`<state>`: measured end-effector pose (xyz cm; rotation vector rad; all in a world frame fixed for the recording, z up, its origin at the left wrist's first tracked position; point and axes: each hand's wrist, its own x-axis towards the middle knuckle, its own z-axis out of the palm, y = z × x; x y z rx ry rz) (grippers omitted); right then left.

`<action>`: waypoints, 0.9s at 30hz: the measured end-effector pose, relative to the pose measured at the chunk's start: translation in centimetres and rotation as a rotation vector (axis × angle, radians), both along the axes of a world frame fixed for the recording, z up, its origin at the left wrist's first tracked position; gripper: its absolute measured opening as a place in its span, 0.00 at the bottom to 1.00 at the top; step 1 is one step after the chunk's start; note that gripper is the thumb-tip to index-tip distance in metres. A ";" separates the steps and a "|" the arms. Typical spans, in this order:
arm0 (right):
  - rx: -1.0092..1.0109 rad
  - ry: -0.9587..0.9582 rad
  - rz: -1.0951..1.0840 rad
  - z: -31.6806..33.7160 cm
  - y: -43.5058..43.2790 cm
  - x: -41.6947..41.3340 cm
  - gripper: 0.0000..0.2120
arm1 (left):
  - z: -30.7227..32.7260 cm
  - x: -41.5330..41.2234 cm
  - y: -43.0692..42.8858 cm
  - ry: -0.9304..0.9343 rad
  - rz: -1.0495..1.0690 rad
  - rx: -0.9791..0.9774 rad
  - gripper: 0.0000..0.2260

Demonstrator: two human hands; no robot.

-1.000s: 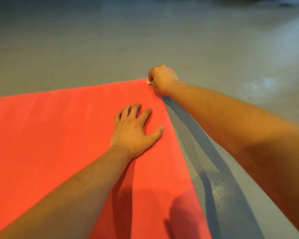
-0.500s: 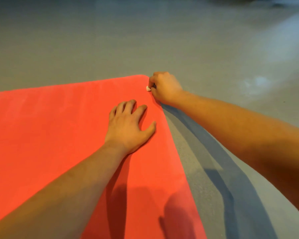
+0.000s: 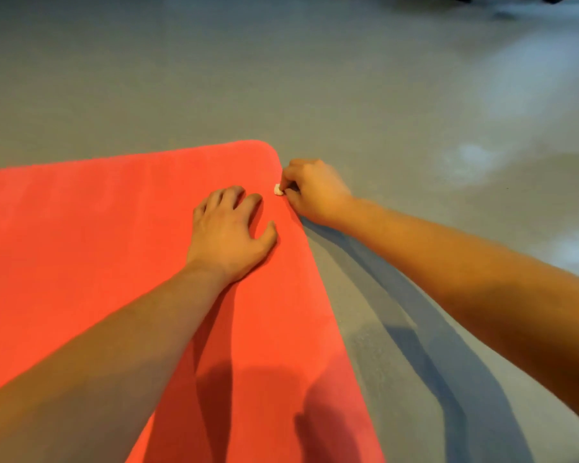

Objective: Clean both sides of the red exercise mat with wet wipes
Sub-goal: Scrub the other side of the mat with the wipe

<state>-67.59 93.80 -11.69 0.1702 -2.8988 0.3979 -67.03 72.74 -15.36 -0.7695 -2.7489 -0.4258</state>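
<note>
Right grip on wipe at mat edge

Smooth grey floor lies open beyond and right of the flat red exercise mat. Near the mat's rounded far corner, the left hand, pressed on the mat, and the right hand, pinching a small white wipe wad, crowd its right edge.
</note>
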 end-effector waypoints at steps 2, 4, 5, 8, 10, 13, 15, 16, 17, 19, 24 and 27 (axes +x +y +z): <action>0.036 0.007 0.064 -0.1 -0.1 2.2 0.10 | 0.0 0.0 0.0 0.010 -0.009 0.016 0.26; 0.069 -0.004 0.077 0.2 -0.2 2.2 0.11 | 0.0 0.0 0.0 0.018 -0.015 0.024 0.26; 0.091 -0.013 0.068 0.5 -0.4 1.4 0.11 | 0.0 0.0 0.1 0.021 -0.018 0.025 0.26; 0.150 -0.051 0.009 0.9 -1.4 -2.4 0.07 | -0.1 -0.1 0.0 0.019 -0.029 0.023 0.25; 0.153 -0.071 -0.057 0.9 -2.1 -4.0 0.06 | -0.1 -0.2 0.0 0.011 -0.033 0.029 0.24; 0.141 -0.067 -0.072 0.9 -2.5 -2.7 0.07 | 0.0 -0.1 0.0 -0.004 -0.026 0.050 0.22; 0.139 -0.055 -0.013 1.2 -2.7 0.0 0.08 | 0.2 -0.1 -0.1 -0.004 -0.020 0.058 0.20; 0.124 -0.050 0.022 1.2 -2.8 1.6 0.08 | 0.2 0.0 -0.2 -0.002 -0.021 0.064 0.19; 0.103 -0.042 0.054 1.2 -2.8 3.5 0.08 | 0.3 0.0 -0.2 0.000 -0.025 0.069 0.18; 0.064 -0.011 0.101 0.8 -2.9 7.3 0.08 | 0.3 0.1 -0.1 0.003 -0.035 0.080 0.17; 0.066 -0.030 0.094 0.7 -3.3 8.9 0.07 | 0.3 0.1 -0.2 0.016 -0.058 0.103 0.14; 0.077 -0.056 0.038 1.0 -3.4 4.7 0.05 | 0.6 0.3 -0.4 0.025 -0.060 0.053 0.13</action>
